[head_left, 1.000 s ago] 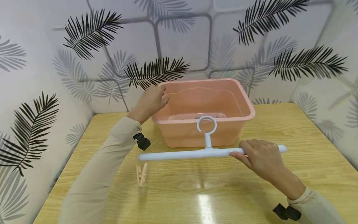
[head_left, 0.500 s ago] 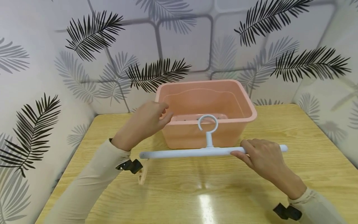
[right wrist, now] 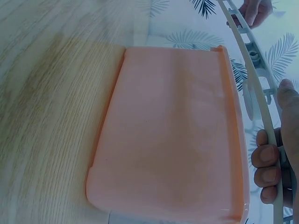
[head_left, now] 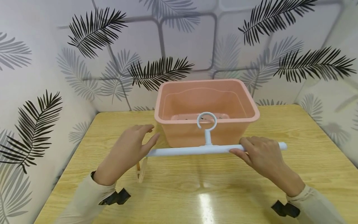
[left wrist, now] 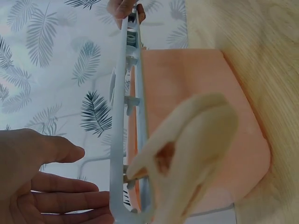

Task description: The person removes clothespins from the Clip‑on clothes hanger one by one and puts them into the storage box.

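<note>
A pale blue-white plastic clothes hanger, a straight bar with a ring hook upright at its middle, is held level above the table. My right hand grips it near its right end, fingers curled round the bar in the right wrist view. My left hand is at the left end, thumb and fingers apart; its fingers look fairly straight in the left wrist view, and I cannot tell if they touch the bar. A cream clothespin hangs below that end; it looms large in the left wrist view. The hanger's underside carries small clips.
Behind the hanger stands a pink plastic basin on the wooden table. Small dark things lie on its floor, too small to make out. Leaf-patterned wall covering closes off the back and sides.
My left hand has come away from the basin's left rim, moving down and toward me to the hanger's left end. My right hand and the hanger stay nearly in place.
</note>
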{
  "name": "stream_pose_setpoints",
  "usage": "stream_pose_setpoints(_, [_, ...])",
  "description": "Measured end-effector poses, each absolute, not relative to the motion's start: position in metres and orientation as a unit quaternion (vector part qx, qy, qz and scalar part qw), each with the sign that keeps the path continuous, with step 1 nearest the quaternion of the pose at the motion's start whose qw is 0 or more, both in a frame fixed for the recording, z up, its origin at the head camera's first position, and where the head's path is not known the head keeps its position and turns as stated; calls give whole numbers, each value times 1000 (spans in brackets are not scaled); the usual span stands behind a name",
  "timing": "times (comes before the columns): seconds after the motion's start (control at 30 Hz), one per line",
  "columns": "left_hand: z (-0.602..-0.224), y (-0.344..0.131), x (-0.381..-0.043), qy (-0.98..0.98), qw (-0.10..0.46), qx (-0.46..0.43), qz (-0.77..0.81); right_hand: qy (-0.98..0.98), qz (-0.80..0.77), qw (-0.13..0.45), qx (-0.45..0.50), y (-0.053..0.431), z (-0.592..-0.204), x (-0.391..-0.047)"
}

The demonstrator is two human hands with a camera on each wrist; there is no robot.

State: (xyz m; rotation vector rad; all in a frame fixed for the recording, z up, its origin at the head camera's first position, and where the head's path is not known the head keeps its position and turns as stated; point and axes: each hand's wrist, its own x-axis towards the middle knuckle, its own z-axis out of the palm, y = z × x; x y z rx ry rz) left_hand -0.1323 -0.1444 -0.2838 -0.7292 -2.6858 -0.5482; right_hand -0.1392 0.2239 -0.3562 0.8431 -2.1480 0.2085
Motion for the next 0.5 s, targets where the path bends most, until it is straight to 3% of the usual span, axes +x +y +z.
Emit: stream_pose_setpoints(0.5, [-319,-183,-96,-931,120,-132,-319,-848,88,404,331,222,-355,-140])
